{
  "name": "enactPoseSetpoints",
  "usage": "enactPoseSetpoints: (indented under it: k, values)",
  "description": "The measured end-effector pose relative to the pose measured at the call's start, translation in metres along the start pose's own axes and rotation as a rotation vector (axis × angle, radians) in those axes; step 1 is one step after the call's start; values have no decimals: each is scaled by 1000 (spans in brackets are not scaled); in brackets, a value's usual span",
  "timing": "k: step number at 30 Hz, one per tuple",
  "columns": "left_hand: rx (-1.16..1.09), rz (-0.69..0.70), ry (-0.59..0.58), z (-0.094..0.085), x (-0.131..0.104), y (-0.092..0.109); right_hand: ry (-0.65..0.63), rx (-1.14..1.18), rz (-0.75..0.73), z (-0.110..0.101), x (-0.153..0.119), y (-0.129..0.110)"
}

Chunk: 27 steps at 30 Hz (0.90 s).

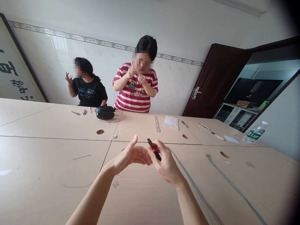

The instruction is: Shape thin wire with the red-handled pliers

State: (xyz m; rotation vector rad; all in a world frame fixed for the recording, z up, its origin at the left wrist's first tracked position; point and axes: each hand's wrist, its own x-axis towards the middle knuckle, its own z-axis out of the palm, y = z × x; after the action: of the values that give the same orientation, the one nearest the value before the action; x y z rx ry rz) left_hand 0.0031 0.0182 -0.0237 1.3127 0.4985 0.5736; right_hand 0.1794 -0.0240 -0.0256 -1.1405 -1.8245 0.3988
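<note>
Pliers (153,149) with red and black handles point up and to the left in my right hand (165,164), whose fingers are closed round them. My left hand (133,155) is held just to the left, thumb raised and fingers apart from the thumb. Its fingertips are close to the right hand; whether they touch cannot be made out. I see nothing in its palm. A bundle of thin grey cords (193,184) runs along the table beside my right forearm. Farther right lies a second cord bundle (231,181). A short looped cord (82,157) rests on the left.
Across the table (47,181) are a person in a striped shirt (136,90) and a seated person in black (89,89). A black case (105,112), a ruler (157,124), a plastic bag (171,122) and a water bottle (255,132) stand or lie beyond my hands.
</note>
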Motion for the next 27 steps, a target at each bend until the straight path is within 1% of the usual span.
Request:
enactPoseSetpoints:
  k: [4,5,7,9,11,16,18,19,20,22,25,26,27]
  values:
    - [-43,-57,-253,-1,5,-13,20,18,24,-2,0,3]
    - [-53,-51,-310,0,6,-15,28,20,25,-2,0,4]
    - [-73,-19,-388,4,5,-17,40,20,26,-2,1,4]
    - [-111,18,-429,9,3,-16,45,16,32,-2,1,5]
    - [-196,75,-447,14,-1,-12,41,16,47,-2,1,5]
    - [-492,324,-429,16,-15,1,21,31,68,-2,-1,1]
    - [-573,413,-357,15,-22,10,7,41,59,-1,-1,-1]
    - [-602,450,-290,15,-25,15,1,46,54,-1,-1,-2]
    - [-626,485,-202,15,-28,21,-3,51,47,0,-1,-3]
    - [-668,563,22,15,-30,31,-5,61,26,2,-1,-4]
    - [-673,699,355,16,-27,38,-17,70,-10,8,-2,-5]
    - [-647,735,433,16,-24,39,-25,69,-21,9,-3,-6]
    - [-610,760,487,15,-21,38,-33,67,-30,11,-3,-7]
